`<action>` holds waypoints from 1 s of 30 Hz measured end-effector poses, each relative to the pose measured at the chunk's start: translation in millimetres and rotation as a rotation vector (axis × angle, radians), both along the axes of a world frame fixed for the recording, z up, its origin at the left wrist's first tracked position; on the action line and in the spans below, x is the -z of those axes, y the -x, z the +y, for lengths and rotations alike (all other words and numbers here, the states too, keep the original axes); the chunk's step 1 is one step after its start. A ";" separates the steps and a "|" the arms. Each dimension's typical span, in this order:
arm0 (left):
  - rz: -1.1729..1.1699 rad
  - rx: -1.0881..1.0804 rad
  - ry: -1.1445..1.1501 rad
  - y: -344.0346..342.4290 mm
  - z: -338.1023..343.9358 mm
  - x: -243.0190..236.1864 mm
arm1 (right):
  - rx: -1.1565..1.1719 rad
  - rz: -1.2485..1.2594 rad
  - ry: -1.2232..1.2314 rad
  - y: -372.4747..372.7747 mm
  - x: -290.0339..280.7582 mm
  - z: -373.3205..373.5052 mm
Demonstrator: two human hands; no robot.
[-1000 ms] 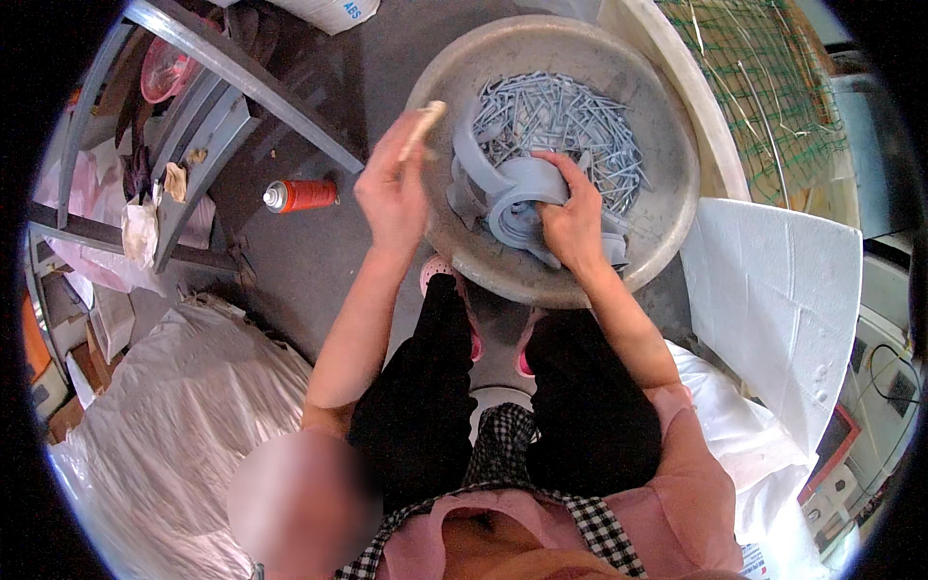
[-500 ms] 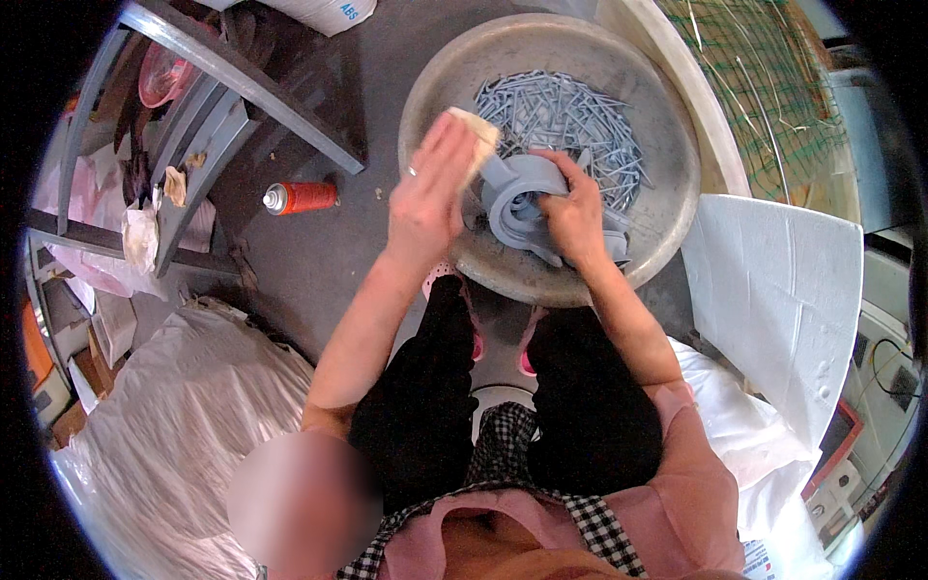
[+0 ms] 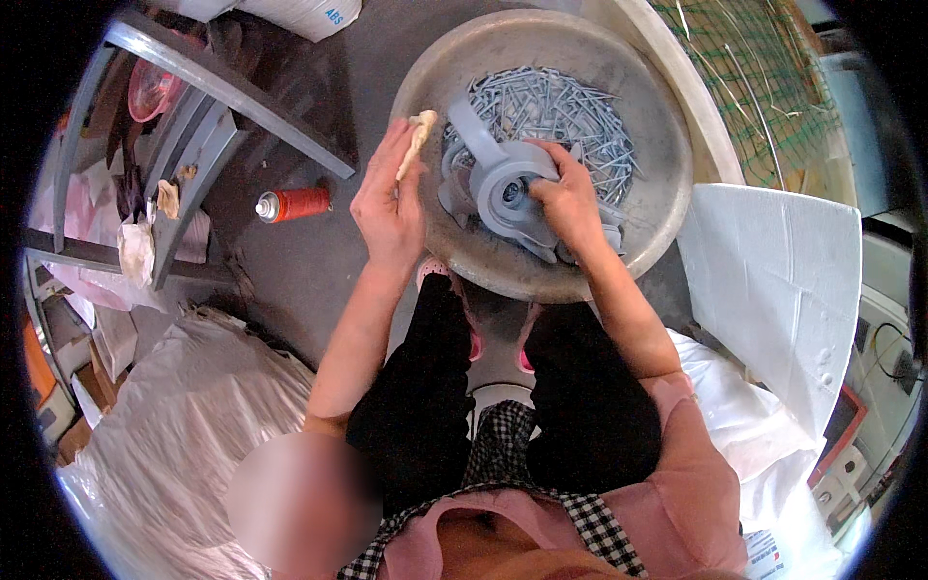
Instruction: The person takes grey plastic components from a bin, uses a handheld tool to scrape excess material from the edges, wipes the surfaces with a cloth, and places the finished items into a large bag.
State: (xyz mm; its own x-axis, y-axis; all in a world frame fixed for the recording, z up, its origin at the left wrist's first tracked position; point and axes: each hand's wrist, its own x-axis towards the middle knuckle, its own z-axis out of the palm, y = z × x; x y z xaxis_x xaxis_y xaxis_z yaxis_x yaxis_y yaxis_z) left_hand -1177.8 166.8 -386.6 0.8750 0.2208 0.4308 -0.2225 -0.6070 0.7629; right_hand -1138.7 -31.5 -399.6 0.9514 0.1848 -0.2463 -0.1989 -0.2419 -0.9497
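A round grey plastic part with a hollow centre and a flat arm (image 3: 476, 135) is gripped by my right hand (image 3: 568, 201), its thumb at the opening. My left hand (image 3: 391, 198) is raised at the basin's left rim, apart from the part. Between its fingers and thumb it holds a crumpled pale yellow cloth (image 3: 418, 143). Below both hands stands a wide, worn grey basin (image 3: 662, 159). Many thin grey plastic sticks (image 3: 551, 101) lie heaped in it. Other grey parts (image 3: 611, 232) show partly beneath my right hand.
A red spray can (image 3: 295, 204) lies on the floor to the left, near a grey metal frame (image 3: 232, 87). A big pale sack (image 3: 203, 406) fills the lower left. On the right lean a white foam board (image 3: 773, 290) and a green mesh (image 3: 725, 87).
My left hand with the cloth has moved left, away from the grey part. The part has turned in my right hand, and its arm now points up and left.
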 end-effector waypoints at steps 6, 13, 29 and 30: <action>-0.027 0.012 0.011 1.8 -3.3 -5.0 | -0.003 -0.005 -0.016 1.9 6.0 4.0; -0.068 0.128 -0.215 0.0 -11.2 -15.6 | -0.033 0.016 0.038 2.6 -1.0 5.0; -0.023 0.363 -0.564 -5.9 -34.4 -14.4 | 0.083 0.013 -0.070 9.6 29.4 8.2; 0.024 0.333 -0.557 -5.1 -29.9 -14.2 | 0.083 0.031 -0.072 9.3 27.0 6.9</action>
